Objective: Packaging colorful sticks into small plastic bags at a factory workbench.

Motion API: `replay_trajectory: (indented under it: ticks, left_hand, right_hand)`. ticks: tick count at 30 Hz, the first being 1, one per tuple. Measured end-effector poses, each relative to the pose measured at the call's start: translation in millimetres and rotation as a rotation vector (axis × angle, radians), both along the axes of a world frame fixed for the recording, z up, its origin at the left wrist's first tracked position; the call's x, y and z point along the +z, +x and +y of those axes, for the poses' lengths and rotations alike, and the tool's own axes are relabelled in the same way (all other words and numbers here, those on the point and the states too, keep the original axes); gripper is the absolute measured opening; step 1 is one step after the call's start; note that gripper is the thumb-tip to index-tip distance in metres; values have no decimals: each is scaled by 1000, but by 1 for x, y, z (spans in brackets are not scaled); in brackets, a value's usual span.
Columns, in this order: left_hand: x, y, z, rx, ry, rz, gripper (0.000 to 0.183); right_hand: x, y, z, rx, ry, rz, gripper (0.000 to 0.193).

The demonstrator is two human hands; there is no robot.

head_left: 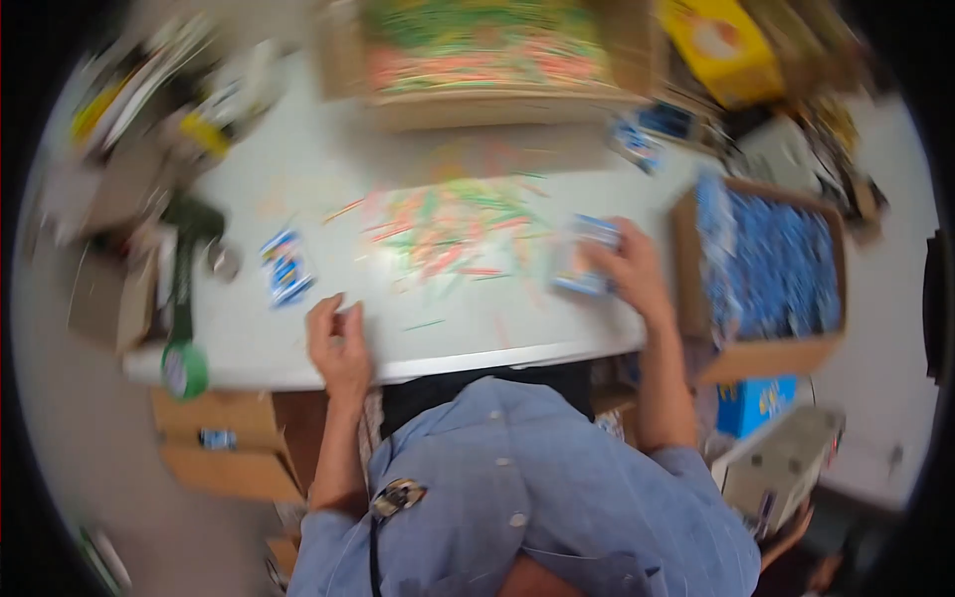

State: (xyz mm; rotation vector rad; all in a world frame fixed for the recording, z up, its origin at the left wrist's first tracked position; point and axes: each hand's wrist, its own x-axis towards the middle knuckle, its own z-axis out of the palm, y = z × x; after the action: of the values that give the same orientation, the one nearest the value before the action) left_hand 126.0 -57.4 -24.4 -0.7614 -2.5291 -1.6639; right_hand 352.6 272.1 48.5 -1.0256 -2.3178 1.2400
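Observation:
My right hand (637,271) is closed on a small blue-and-white packet (584,255), smeared by motion, over the right part of the white table (239,343). Near the front edge my left hand (338,340) rests with its fingers apart and holds nothing. Just beyond it lies another blue-and-white packet (286,269). A loose heap of thin pink, green and orange sticks (453,229) spreads across the middle of the table, between the two hands. What is inside the packets cannot be made out.
At the far side stands a cardboard box (497,111) full of coloured sticks. To the right is a cardboard box (776,358) of blue packets. A further packet (637,144) lies at the back right. Green tape (185,370) sits at the left corner.

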Motion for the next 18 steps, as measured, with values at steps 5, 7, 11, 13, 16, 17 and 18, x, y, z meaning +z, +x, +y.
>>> replay_trajectory:
  ticks: [5,7,11,13,16,17,18]
  left_hand:
    - [-31,-6,12,1,-7,113,17]
    - [-21,-1,14,117,-68,371,17]
    - [-28,7,-3,181,-60,389,12]
    - [-25,10,-9,196,-69,369,11]
    - [-29,11,-8,209,-73,381,11]
    - [-30,6,0,217,-62,386,11]
    - [-32,6,0,211,-72,390,11]
  right_hand:
    - [-62,62,65,-118,106,-110,38]
    - [-77,64,61,-146,491,-226,55]
    - [-90,56,46,-99,958,-213,61]
    - [-72,37,25,-7,948,-89,52]
    - [-71,33,31,125,952,-103,36]
    - [-73,41,38,166,975,-246,30]
    - [-79,41,41,194,979,-231,30]
